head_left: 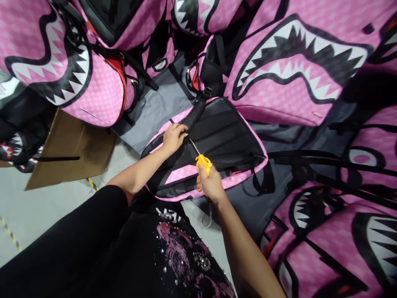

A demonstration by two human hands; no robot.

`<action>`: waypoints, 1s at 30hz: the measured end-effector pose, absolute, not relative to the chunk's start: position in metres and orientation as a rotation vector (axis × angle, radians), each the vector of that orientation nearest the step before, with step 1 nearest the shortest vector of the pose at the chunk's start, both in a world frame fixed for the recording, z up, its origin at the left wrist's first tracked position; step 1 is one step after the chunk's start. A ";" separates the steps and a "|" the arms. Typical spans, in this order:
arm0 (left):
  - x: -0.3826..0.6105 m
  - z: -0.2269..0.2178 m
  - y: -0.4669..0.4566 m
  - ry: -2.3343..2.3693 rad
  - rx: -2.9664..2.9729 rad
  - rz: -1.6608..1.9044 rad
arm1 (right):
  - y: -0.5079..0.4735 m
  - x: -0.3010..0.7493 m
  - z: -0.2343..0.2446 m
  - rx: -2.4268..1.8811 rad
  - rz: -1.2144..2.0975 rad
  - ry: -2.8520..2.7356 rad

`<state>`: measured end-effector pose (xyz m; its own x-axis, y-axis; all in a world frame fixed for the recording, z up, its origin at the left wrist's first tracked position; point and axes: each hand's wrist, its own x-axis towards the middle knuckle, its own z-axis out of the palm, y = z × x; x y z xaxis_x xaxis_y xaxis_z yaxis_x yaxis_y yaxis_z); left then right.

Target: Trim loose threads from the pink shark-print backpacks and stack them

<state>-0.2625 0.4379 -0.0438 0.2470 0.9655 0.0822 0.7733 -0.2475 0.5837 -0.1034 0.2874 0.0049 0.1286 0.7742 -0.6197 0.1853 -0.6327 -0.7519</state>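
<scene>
A pink and black backpack (223,128) lies on the grey-covered table with its black padded back facing up. My left hand (174,138) is closed at the lower part of a black shoulder strap (196,114), fingers bent over it. In my right hand (210,182) is a yellow air blow gun (203,162), gripped by its handle. Its thin metal nozzle points up and left, its tip by the strap and my left fingertips. A pale hose (207,219) hangs below the right hand.
Pink backpacks with shark-mouth prints crowd around: one large backpack (279,70) at back right, another backpack (102,87) at left, several more at lower right. A cardboard box (71,145) stands left of the table (155,103). Loose black straps (310,159) trail across the right side.
</scene>
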 end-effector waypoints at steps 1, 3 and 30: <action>-0.262 -0.046 0.438 1.588 2.111 0.613 | 0.286 -0.103 0.004 -1.898 1.538 -0.914; -0.261 -0.049 0.439 1.592 2.124 0.632 | 0.284 -0.103 0.001 -1.882 1.543 -0.897; -0.269 -0.039 0.445 1.447 2.012 0.669 | 0.267 -0.098 -0.023 -1.788 1.532 -0.830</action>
<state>-0.2692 0.4453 -0.0385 0.2909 0.9542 0.0696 0.6709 -0.2553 0.6962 -0.0982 0.2674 -0.0226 0.1236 0.7972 -0.5909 0.0597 -0.6003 -0.7975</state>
